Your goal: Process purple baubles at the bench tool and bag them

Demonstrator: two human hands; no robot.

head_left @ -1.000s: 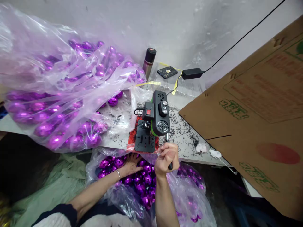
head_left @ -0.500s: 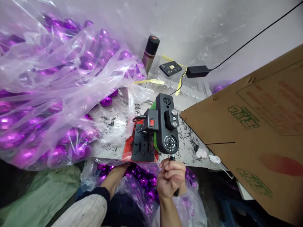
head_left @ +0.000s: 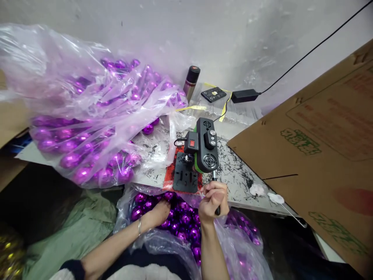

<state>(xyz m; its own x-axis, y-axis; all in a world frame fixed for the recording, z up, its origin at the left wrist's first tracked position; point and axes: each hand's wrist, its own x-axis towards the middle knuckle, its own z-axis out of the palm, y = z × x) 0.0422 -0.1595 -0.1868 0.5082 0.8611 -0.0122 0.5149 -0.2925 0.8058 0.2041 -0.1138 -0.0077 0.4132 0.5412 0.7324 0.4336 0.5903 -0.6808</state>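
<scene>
My left hand (head_left: 161, 212) reaches palm down into an open clear bag of shiny purple faceted balls (head_left: 186, 219), below the table edge. Its fingertips are hidden among the balls, so their grip cannot be made out. My right hand (head_left: 214, 198) is closed around a slim black-handled tool (head_left: 217, 210) with a metal shaft. The shaft's upper end is at the lower end of a black and green machine (head_left: 207, 146) with round vents, knobs and a red switch. A black slotted base plate (head_left: 185, 173) lies beside the machine on a red patch.
A large clear bag of purple balls (head_left: 116, 105) covers the table's left side. Behind the machine are a bottle (head_left: 191, 81), a phone (head_left: 213, 94) and a power adapter (head_left: 245, 95). A cardboard box (head_left: 314, 155) leans in from the right. Dark shavings litter the white tabletop (head_left: 233, 171).
The view has shifted, showing more of the left side. My left hand, mostly hidden earlier, now shows over the balls in the lower bag. My right hand keeps hold of the black-handled tool.
</scene>
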